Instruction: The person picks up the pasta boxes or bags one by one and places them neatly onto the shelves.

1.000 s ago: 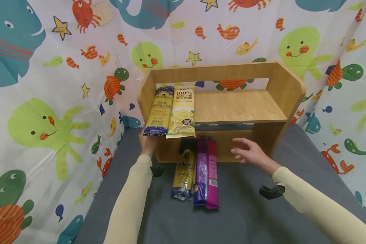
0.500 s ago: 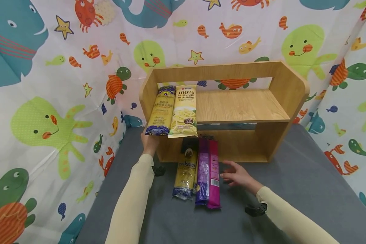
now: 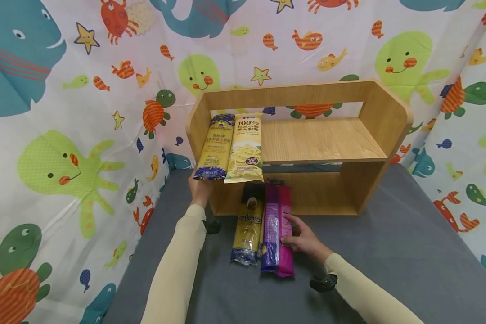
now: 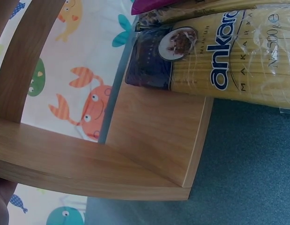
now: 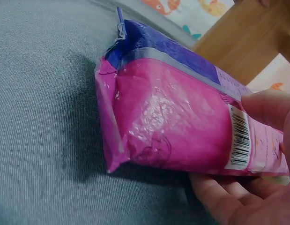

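Note:
My right hand (image 3: 305, 238) grips a pink and purple packet (image 3: 270, 252) from its right side. In the right wrist view the thumb lies on the upper face of the packet (image 5: 173, 117), with fingers curled beneath. My left hand (image 3: 201, 191) holds the left side of the wooden shelf (image 3: 324, 139); its fingers are mostly hidden. Only a bit of that hand (image 4: 0, 206) shows by the panel in the left wrist view. Beside the pink packet lies a clear-wrapped pack of spaghetti (image 3: 247, 231), its far end inside the lower compartment.
Two yellow pasta packs, one blue-ended (image 3: 215, 148) and one pale (image 3: 245, 148), lie side by side on the upper board's left, overhanging its front. Another thin pasta pack (image 4: 191, 14) shows between the lower ones. A grey cloth (image 3: 389, 252) covers the table; a printed curtain (image 3: 105, 112) hangs behind.
My right hand has come down and leftward from the shelf's right part and taken hold of the pink and purple packet. The left hand stays at the shelf's left side.

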`<state>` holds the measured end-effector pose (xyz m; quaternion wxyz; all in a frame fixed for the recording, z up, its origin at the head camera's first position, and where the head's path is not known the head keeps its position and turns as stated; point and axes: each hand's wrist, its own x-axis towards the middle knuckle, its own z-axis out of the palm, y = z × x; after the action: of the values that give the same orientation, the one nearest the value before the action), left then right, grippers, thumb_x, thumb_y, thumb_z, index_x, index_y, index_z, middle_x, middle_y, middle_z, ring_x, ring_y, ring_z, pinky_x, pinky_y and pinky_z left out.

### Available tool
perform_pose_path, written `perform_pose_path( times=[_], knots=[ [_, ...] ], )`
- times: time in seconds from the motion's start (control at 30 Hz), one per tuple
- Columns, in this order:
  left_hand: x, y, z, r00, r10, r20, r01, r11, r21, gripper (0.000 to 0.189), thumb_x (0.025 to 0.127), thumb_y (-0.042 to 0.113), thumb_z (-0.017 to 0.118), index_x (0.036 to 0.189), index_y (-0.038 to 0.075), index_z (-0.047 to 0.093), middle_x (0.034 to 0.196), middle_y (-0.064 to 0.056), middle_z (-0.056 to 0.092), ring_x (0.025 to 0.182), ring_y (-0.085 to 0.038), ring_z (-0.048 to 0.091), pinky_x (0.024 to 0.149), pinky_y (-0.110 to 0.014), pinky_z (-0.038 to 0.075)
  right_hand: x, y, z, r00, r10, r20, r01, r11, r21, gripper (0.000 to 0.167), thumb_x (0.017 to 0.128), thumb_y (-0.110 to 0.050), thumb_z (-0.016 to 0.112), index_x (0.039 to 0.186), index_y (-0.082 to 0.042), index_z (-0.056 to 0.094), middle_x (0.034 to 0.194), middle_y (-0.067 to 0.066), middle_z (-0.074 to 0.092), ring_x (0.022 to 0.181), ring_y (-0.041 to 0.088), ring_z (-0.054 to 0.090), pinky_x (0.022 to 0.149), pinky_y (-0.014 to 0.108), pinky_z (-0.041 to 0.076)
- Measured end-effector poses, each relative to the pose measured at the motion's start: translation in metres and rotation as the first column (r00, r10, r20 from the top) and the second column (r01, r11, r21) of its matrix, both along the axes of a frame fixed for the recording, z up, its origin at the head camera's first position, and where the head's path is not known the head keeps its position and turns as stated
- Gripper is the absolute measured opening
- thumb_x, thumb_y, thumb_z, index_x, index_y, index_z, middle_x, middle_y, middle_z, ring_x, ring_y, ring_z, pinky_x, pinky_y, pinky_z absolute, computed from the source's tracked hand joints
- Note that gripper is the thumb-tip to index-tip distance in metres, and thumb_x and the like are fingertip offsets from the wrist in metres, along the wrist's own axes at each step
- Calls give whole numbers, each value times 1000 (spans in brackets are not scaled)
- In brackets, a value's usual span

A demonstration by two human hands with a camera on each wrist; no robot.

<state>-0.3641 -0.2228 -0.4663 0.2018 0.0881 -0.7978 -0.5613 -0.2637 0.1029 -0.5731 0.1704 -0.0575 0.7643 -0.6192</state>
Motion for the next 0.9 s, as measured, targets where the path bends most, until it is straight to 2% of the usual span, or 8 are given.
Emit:
perform_pose_path(
  times=[0.13, 0.27, 0.47, 0.67, 0.9],
  knots=[
    [0, 2, 1, 1000, -9, -5, 9, 1000, -10, 41, 103, 32, 55, 140, 14, 58, 122, -17, 71, 87, -24, 56, 72, -33, 42, -1, -3, -1, 1000, -15, -11, 15, 1000, -19, 84, 88, -5, 75, 158, -10, 29, 126, 35, 53, 90, 26, 63, 61, 34, 55],
    [0, 2, 3, 1000, -2, -20, 2, 1000, -28, 42, 104, 30, 55, 142, 14, 57, 123, -17, 71, 86, -25, 57, 71, -32, 42, -1, -6, -3, 999, -28, -27, 27, 999, -24, 85, 87, -4, 76, 157, -9, 29, 127, 36, 50, 93, 29, 64, 63, 38, 59],
    [1, 0, 1, 1000, -4, -1, 4, 999, -40, 44, 104, 32, 55, 144, 14, 56, 127, -16, 70, 88, -25, 58, 73, -32, 43, 0, -7, -4, 999, -46, -23, 45, 999, -15, 85, 85, -1, 76, 157, -10, 32, 131, 37, 49, 95, 31, 65, 65, 42, 60],
    [0, 0, 2, 1000, -1, 1, 1, 999, -53, 44, 103, 32, 55, 144, 13, 56, 130, -17, 69, 92, -28, 59, 76, -36, 44, 6, -2, -2, 999, -29, -30, 28, 998, -58, 87, 83, 3, 75, 157, -5, 29, 120, 36, 54, 87, 25, 66, 64, 40, 60],
    [1, 1, 2, 1000, -1, 2, 1, 999, -33, 44, 104, 32, 55, 144, 14, 56, 129, -17, 69, 90, -25, 58, 73, -32, 43, 16, 9, -13, 999, -42, -31, 38, 992, -119, 93, 79, 9, 73, 158, -2, 25, 112, 34, 60, 82, 20, 66, 63, 35, 58]
  ],
)
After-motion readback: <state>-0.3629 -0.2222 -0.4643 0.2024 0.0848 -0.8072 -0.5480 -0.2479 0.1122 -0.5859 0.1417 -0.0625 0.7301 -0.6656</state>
